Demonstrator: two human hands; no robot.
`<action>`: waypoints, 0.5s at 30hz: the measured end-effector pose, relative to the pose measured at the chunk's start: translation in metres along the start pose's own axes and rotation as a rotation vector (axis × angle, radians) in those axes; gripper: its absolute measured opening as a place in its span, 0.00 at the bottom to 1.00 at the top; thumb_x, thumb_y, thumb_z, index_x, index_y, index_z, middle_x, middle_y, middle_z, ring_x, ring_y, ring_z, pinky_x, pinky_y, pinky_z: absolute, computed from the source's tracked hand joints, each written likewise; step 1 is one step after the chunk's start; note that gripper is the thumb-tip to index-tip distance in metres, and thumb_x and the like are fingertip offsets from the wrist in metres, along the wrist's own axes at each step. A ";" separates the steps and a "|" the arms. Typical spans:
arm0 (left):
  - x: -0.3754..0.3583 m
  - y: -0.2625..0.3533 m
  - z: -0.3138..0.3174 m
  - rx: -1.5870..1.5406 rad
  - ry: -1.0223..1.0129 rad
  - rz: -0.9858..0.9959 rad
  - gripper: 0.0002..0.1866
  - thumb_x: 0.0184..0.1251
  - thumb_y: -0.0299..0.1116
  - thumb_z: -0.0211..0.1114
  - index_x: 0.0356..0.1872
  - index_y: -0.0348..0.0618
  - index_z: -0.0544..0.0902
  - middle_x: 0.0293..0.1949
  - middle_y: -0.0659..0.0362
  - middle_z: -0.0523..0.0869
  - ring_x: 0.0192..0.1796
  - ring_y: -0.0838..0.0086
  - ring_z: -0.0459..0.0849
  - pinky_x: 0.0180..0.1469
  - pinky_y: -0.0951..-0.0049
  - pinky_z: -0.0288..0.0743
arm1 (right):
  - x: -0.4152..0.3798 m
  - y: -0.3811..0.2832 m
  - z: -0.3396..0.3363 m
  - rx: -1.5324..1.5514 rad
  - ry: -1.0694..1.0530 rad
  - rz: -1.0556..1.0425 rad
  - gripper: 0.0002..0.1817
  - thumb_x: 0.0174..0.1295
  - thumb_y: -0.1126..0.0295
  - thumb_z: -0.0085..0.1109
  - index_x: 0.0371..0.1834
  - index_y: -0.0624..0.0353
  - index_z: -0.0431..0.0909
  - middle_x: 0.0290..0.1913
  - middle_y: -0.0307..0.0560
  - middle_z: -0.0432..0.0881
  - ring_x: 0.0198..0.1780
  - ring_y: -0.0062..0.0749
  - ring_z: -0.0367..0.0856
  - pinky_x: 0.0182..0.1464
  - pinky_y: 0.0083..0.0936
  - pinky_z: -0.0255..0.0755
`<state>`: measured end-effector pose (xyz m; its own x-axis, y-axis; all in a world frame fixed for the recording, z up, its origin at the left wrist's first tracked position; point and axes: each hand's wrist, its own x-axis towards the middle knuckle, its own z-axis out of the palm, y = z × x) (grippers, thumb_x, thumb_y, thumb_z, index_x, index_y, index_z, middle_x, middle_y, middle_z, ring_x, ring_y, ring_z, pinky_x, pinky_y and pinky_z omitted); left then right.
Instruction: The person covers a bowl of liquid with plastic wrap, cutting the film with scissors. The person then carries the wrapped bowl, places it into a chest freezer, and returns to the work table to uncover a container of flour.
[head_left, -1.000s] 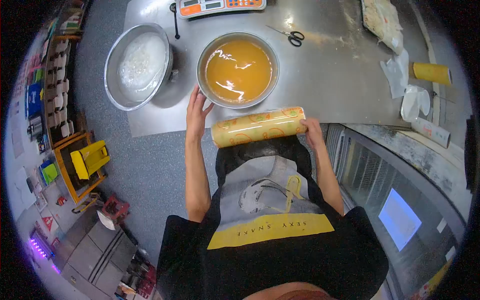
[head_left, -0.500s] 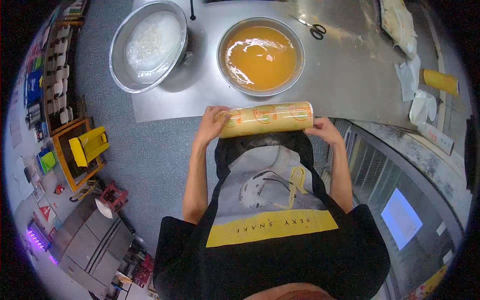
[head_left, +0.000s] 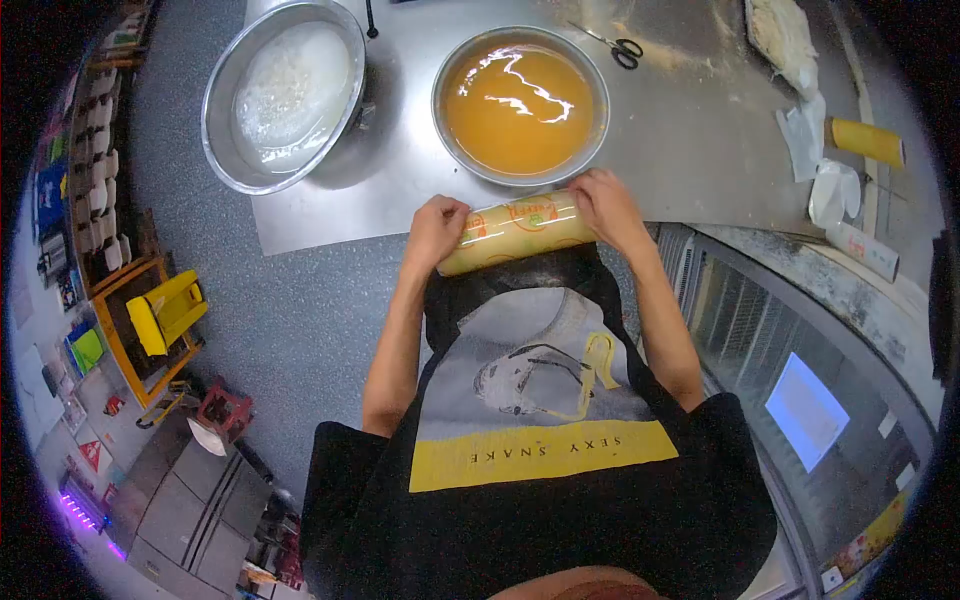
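Observation:
A thick roll of cling film (head_left: 520, 228), yellowish with red and green print, lies crosswise against my front at the table's near edge. My left hand (head_left: 437, 230) is closed on the roll's left end, thumb and fingertips pinched at its upper edge. On the other end, my right hand (head_left: 607, 207) grips from above with bent fingers near the top edge. Just beyond the roll stands a round metal bowl (head_left: 436, 112) of orange liquid. Any loose film edge between my fingers is too small to make out.
Left on the steel table (head_left: 690, 160) a larger metal basin (head_left: 213, 150) holds whitish, cloudy contents. Black-handled scissors (head_left: 627, 53) lie behind the orange bowl. At the far right are another yellow roll (head_left: 866, 141) and white plastic pieces (head_left: 834, 192). A glass-fronted cabinet (head_left: 760, 320) stands at right.
My right hand has moved from the roll's right end up onto its top edge. The roll tilts slightly more, and my left hand's fingers have closed into a pinch.

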<state>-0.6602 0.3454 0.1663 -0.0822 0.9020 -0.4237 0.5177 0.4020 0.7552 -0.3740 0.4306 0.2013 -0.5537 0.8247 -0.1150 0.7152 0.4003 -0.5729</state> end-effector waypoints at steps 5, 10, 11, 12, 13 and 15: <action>-0.007 0.011 0.002 0.033 0.198 0.217 0.09 0.67 0.30 0.54 0.37 0.35 0.78 0.30 0.46 0.82 0.34 0.56 0.82 0.40 0.61 0.74 | -0.011 -0.007 -0.009 0.027 0.031 0.033 0.08 0.61 0.70 0.51 0.37 0.61 0.76 0.37 0.55 0.78 0.41 0.52 0.75 0.45 0.41 0.70; -0.035 0.043 -0.019 -0.165 0.146 0.177 0.08 0.71 0.30 0.51 0.37 0.35 0.75 0.29 0.51 0.80 0.31 0.64 0.80 0.37 0.69 0.73 | -0.036 -0.031 -0.022 0.160 0.175 0.067 0.07 0.63 0.72 0.51 0.39 0.64 0.75 0.37 0.57 0.77 0.42 0.52 0.76 0.44 0.38 0.71; -0.038 0.046 -0.022 -0.207 0.102 0.138 0.08 0.71 0.29 0.51 0.37 0.35 0.75 0.28 0.52 0.79 0.30 0.66 0.79 0.36 0.71 0.72 | -0.040 -0.035 -0.025 0.159 0.177 0.066 0.07 0.63 0.72 0.51 0.39 0.64 0.75 0.37 0.57 0.77 0.42 0.52 0.76 0.44 0.38 0.71; -0.043 0.051 -0.028 -0.207 0.099 0.138 0.08 0.71 0.29 0.51 0.37 0.35 0.75 0.28 0.52 0.79 0.30 0.66 0.79 0.36 0.71 0.72 | -0.046 -0.041 -0.029 0.174 0.191 0.152 0.07 0.63 0.73 0.51 0.39 0.64 0.75 0.37 0.57 0.77 0.40 0.52 0.76 0.44 0.36 0.71; -0.049 0.055 -0.034 -0.284 0.122 0.146 0.07 0.71 0.28 0.51 0.37 0.35 0.75 0.27 0.53 0.78 0.29 0.68 0.78 0.35 0.72 0.71 | -0.051 -0.047 -0.034 0.188 0.202 0.238 0.06 0.63 0.74 0.51 0.39 0.64 0.74 0.36 0.56 0.77 0.39 0.52 0.76 0.43 0.34 0.71; -0.057 0.066 -0.046 -0.363 0.149 0.155 0.07 0.71 0.28 0.51 0.36 0.36 0.75 0.27 0.54 0.77 0.29 0.71 0.76 0.35 0.74 0.71 | -0.055 -0.060 -0.049 0.229 0.244 0.229 0.06 0.63 0.75 0.50 0.39 0.64 0.74 0.36 0.56 0.76 0.38 0.50 0.76 0.42 0.34 0.71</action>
<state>-0.6606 0.3283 0.2636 -0.1629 0.9583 -0.2349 0.2017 0.2654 0.9428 -0.3653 0.3815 0.2819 -0.2535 0.9640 -0.0807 0.6794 0.1180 -0.7242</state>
